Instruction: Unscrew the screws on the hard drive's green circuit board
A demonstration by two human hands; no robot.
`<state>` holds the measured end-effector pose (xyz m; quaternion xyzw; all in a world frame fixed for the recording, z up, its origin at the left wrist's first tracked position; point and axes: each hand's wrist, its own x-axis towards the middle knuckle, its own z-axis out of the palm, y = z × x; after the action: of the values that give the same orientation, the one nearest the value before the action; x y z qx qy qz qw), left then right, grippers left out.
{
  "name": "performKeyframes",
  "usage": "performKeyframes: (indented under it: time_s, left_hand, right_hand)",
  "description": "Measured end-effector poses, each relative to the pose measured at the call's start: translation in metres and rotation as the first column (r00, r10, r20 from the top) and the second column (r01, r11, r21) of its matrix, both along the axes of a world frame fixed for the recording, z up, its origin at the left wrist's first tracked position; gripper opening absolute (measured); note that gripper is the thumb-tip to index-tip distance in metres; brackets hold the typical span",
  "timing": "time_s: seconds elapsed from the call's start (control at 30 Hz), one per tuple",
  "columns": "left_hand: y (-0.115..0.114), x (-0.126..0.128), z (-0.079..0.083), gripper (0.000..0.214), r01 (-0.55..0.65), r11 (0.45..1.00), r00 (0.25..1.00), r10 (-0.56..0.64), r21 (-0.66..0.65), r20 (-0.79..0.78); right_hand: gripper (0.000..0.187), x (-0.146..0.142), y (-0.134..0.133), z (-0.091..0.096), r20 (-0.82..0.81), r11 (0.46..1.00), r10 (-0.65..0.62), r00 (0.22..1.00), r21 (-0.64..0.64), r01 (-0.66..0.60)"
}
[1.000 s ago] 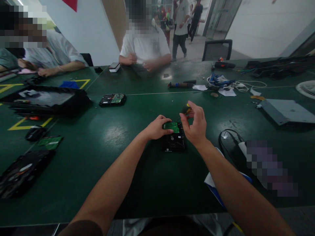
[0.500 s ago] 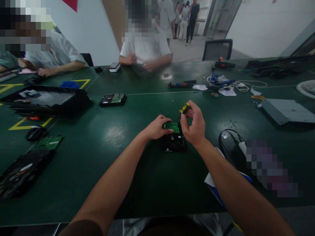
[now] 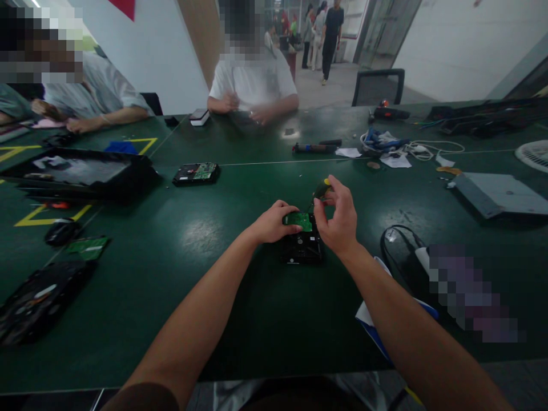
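A black hard drive (image 3: 302, 248) with a green circuit board (image 3: 305, 220) on its far half lies on the table in front of me. My left hand (image 3: 276, 222) grips the drive's left side, thumb and fingers closed at the board's edge. In my right hand (image 3: 338, 214) is a small yellow-and-black screwdriver (image 3: 321, 190), pinched by its handle and tilted. Its shaft points down at the far right part of the board. The tip is too small to make out, so contact with a screw cannot be seen.
Another hard drive (image 3: 196, 173) lies beyond my left hand. At left are a black tray (image 3: 85, 171), a loose green board (image 3: 89, 247) and a black drive casing (image 3: 43, 302). A grey metal box (image 3: 503, 194) stands right. Two people sit across the table (image 3: 240, 319).
The screwdriver handle has turned in my right fingers, showing less yellow. Both hands and the hard drive have stayed in place. People in the background have moved.
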<state>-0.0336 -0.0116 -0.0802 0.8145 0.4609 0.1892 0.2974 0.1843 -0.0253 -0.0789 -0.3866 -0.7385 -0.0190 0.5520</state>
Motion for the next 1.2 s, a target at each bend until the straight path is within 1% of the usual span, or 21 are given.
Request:
performKeyframes:
  time_s: [0.1, 0.27, 0.5, 0.67, 0.83, 0.93, 1.07, 1.2]
  left_hand:
    - [-0.0002, 0.0001, -0.0003, 0.067, -0.008, 1.000, 1.000, 0.008, -0.007, 0.004]
    - [0.0001, 0.0003, -0.0013, 0.062, -0.008, 1.000, 1.000, 0.007, 0.009, 0.021]
    - [0.0013, 0.0000, -0.0026, 0.065, -0.008, 1.000, 1.000, 0.008, -0.001, 0.009]
    - [0.0008, -0.0003, -0.0018, 0.067, 0.002, 1.000, 1.000, -0.002, 0.008, 0.011]
    - [0.0007, 0.0001, -0.0014, 0.068, -0.004, 1.000, 1.000, 0.004, -0.003, 0.000]
    - [0.0008, 0.0002, -0.0018, 0.067, -0.005, 1.000, 1.000, 0.005, 0.006, 0.005]
    - [0.0006, 0.0005, -0.0016, 0.065, -0.001, 1.000, 1.000, 0.001, 0.007, 0.009]
    - [0.0006, 0.0012, -0.0015, 0.063, -0.016, 1.000, 1.000, 0.016, 0.003, 0.001]
  right_hand:
    - [0.068, 0.0001, -0.0009, 0.0017, -0.004, 1.000, -0.004, 1.000, 0.018, 0.004]
    - [0.068, -0.0002, -0.0011, 0.0034, 0.009, 1.000, -0.001, 1.000, 0.020, 0.001]
    - [0.068, 0.0003, -0.0002, 0.0025, -0.004, 1.000, -0.025, 1.000, 0.017, 0.026]
    - [0.066, -0.0002, -0.0015, 0.0037, 0.022, 1.000, -0.003, 1.000, 0.020, 0.002]
    - [0.067, 0.0003, -0.0005, 0.0023, -0.002, 1.000, -0.010, 1.000, 0.012, 0.010]
    - [0.066, 0.0003, -0.0013, 0.0039, 0.006, 1.000, 0.006, 1.000, 0.014, -0.006]
    - [0.065, -0.0003, -0.0019, 0.0060, 0.033, 0.999, 0.012, 0.999, 0.036, -0.013]
    - [0.064, -0.0004, -0.0006, 0.0047, -0.001, 0.998, -0.016, 1.000, 0.061, 0.016]
